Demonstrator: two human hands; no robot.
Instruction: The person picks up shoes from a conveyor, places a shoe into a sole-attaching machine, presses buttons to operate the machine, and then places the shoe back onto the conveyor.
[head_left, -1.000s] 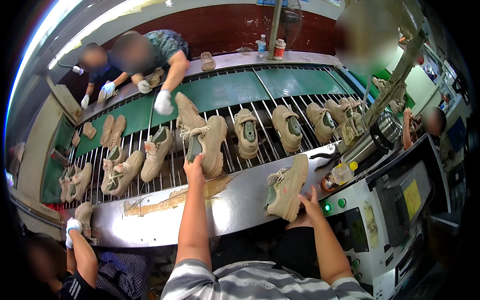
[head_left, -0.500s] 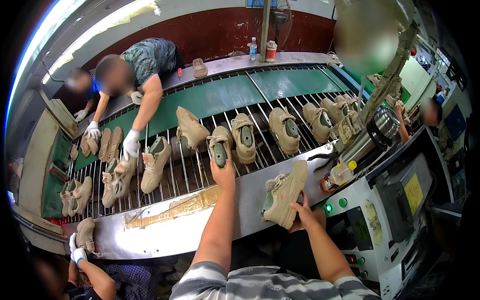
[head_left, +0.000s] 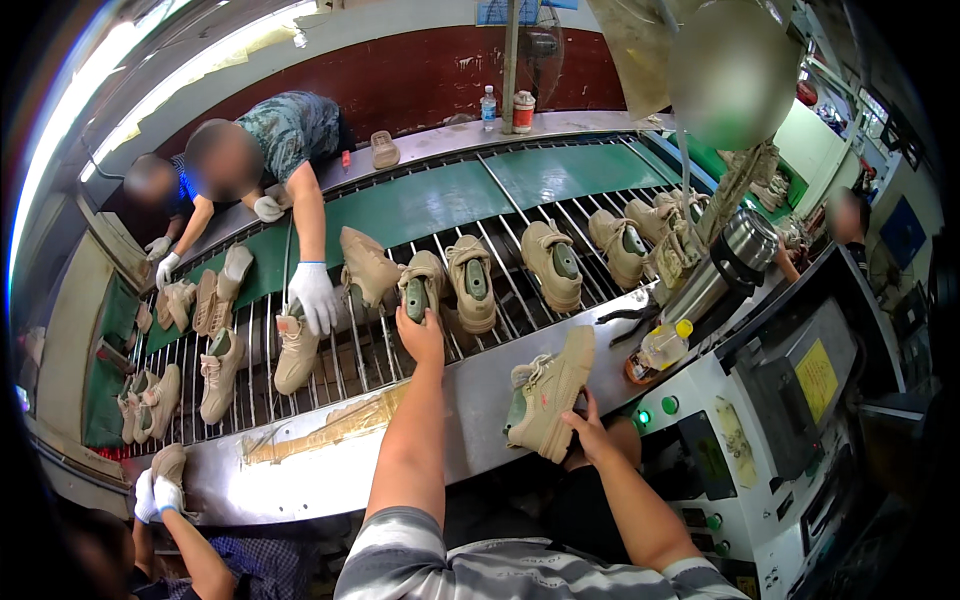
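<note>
My left hand (head_left: pixel 421 337) reaches over the roller conveyor, its fingers closed on the heel end of a beige sneaker (head_left: pixel 427 268) with a green shoe last (head_left: pixel 416 300) inside. That sneaker still rests on the bars, toe pointing away. Lower right, my right hand (head_left: pixel 590 432) grips a second beige sneaker (head_left: pixel 556 392) by its sole, over the metal ledge. This one is tilted, toe up, and green shows at its opening. Right beside my left hand, another sneaker (head_left: pixel 470 283) stands on the bars; to the left a sneaker (head_left: pixel 366 265) leans with its heel toward me.
Across the conveyor, a co-worker's gloved hand (head_left: pixel 315 297) touches a sneaker (head_left: pixel 297 352). Another gloved person holds a shoe (head_left: pixel 170 465) at lower left. A steel thermos (head_left: pixel 722 262), a yellow-capped bottle (head_left: pixel 660 350) and a control panel (head_left: pixel 700 440) stand at right. A green belt (head_left: pixel 440 205) runs behind.
The co-worker's gloved hand has moved right to another sneaker; a shoe now lies by the soles on the belt. My hands keep both sneakers, while the whole view has shifted slightly.
</note>
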